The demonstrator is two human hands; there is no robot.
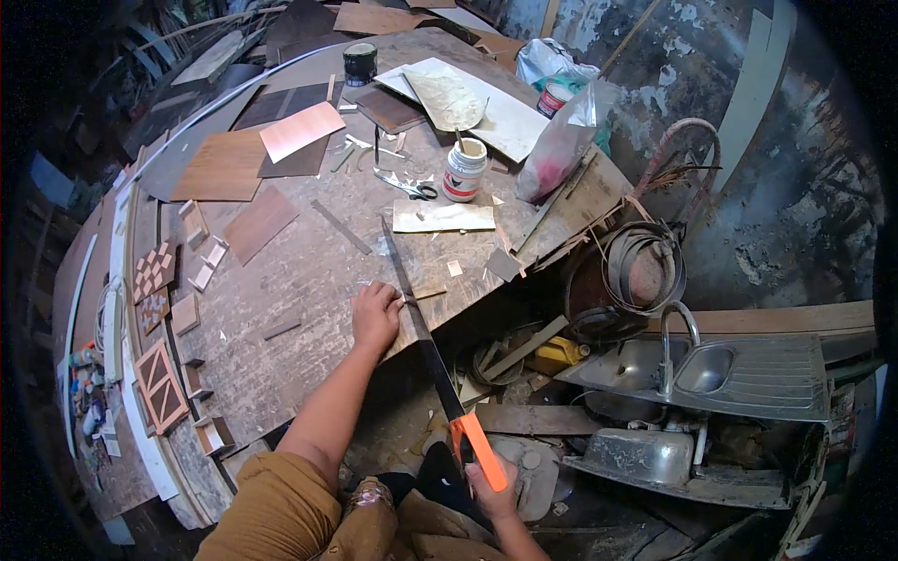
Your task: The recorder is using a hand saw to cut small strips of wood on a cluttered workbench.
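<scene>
My right hand point(491, 486) grips the orange handle point(482, 444) of a handsaw. Its long dark blade point(432, 355) reaches up and away over the workbench's front edge, lying across a small wooden strip point(430, 291). My left hand point(376, 318) rests at that edge just left of the blade, fingers curled onto the strip's left end, which is partly hidden under them. Beyond the blade's tip lies a pale rectangular board point(443, 217), with a white open jar point(463, 173) holding a stick and black-handled scissors point(407, 187) behind it.
The workbench point(309, 374) holds scrap boards point(215, 164), small wooden frames point(161, 383), a dark can point(359, 64) and a plastic bag point(561, 150). Below its right edge are metal coils point(636, 266), a yellow container point(557, 353), steel sinks point(758, 374) and loose planks point(533, 419).
</scene>
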